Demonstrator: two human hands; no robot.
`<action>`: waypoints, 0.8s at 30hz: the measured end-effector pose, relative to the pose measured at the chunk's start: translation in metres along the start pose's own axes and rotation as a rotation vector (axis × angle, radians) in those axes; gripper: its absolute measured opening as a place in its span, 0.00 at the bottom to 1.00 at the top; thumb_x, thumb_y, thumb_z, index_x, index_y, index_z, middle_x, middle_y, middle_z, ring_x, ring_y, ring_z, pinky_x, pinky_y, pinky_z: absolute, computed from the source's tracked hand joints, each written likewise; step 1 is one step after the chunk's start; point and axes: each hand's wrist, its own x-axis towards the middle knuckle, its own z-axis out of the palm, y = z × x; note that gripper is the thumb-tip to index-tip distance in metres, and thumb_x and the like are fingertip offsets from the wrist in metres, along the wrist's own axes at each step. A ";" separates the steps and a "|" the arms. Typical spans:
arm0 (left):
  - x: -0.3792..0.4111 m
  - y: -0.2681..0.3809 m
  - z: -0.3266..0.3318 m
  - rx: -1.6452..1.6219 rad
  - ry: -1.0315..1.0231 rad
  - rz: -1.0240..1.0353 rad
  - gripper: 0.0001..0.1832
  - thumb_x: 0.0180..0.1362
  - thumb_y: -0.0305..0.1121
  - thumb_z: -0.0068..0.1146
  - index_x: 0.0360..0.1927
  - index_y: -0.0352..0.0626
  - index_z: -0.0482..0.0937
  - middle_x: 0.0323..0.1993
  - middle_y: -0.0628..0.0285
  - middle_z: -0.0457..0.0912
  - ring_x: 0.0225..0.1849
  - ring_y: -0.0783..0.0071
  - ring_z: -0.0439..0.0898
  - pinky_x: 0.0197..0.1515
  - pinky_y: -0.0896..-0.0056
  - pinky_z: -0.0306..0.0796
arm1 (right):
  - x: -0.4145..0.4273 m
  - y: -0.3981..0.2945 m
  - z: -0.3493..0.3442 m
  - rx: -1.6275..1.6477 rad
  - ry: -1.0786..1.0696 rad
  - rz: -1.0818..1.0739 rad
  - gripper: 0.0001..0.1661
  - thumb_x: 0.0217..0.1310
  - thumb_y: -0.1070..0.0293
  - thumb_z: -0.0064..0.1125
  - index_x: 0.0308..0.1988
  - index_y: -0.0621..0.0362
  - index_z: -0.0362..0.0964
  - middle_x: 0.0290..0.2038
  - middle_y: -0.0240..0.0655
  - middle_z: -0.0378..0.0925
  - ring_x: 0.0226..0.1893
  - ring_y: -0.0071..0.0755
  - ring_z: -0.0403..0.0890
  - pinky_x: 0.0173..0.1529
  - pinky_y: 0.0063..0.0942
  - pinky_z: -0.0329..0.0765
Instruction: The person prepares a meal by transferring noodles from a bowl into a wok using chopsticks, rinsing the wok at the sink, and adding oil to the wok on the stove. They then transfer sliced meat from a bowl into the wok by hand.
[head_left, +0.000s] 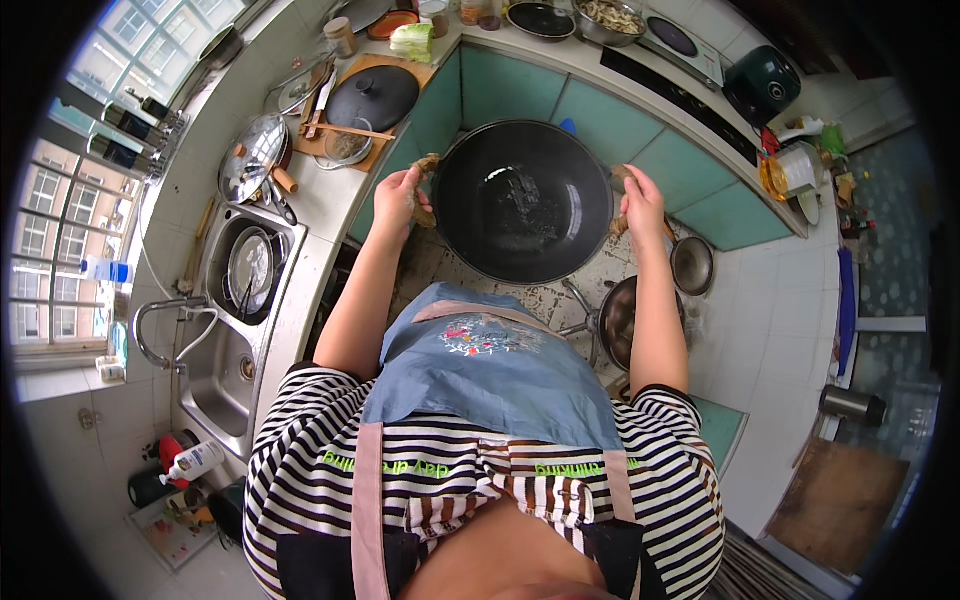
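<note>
A large black wok (525, 202) hangs in front of me above the floor, held by its two side handles. My left hand (399, 199) grips the left handle (425, 216), which has a brown wrapping. The right handle (619, 225) is wrapped the same way, and my right hand (642, 199) is closed on it. The inside of the wok is dark and shiny, with a wet-looking patch near the middle. Its underside is hidden from me.
On the left counter are a black lid (373, 97), a cleaver (322, 97) and a glass-lidded pan (255, 157). The double sink (225, 367) holds a pot (253, 262). Teal cabinets (604, 127) stand ahead. Another pan (619, 322) and a small metal bowl (691, 266) sit low at right.
</note>
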 end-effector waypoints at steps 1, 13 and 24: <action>-0.002 -0.001 0.003 0.010 0.011 -0.005 0.15 0.60 0.38 0.47 0.32 0.33 0.74 0.15 0.63 0.70 0.14 0.76 0.69 0.17 0.76 0.66 | 0.001 0.005 -0.001 0.008 -0.005 0.004 0.17 0.60 0.69 0.47 0.49 0.61 0.68 0.21 0.27 0.68 0.15 0.16 0.64 0.20 0.18 0.62; -0.052 -0.040 -0.086 -0.059 0.427 -0.082 0.14 0.60 0.37 0.45 0.30 0.34 0.74 0.12 0.63 0.70 0.13 0.76 0.68 0.16 0.74 0.66 | 0.014 0.047 0.108 0.033 -0.443 0.101 0.18 0.61 0.71 0.45 0.51 0.60 0.65 0.24 0.26 0.67 0.16 0.14 0.63 0.20 0.15 0.62; -0.138 -0.076 -0.246 -0.189 0.949 0.037 0.17 0.60 0.41 0.44 0.26 0.36 0.73 0.07 0.68 0.64 0.07 0.81 0.60 0.11 0.79 0.55 | -0.045 0.053 0.305 -0.110 -0.970 0.130 0.18 0.59 0.69 0.47 0.49 0.64 0.63 0.21 0.30 0.69 0.19 0.20 0.69 0.25 0.19 0.67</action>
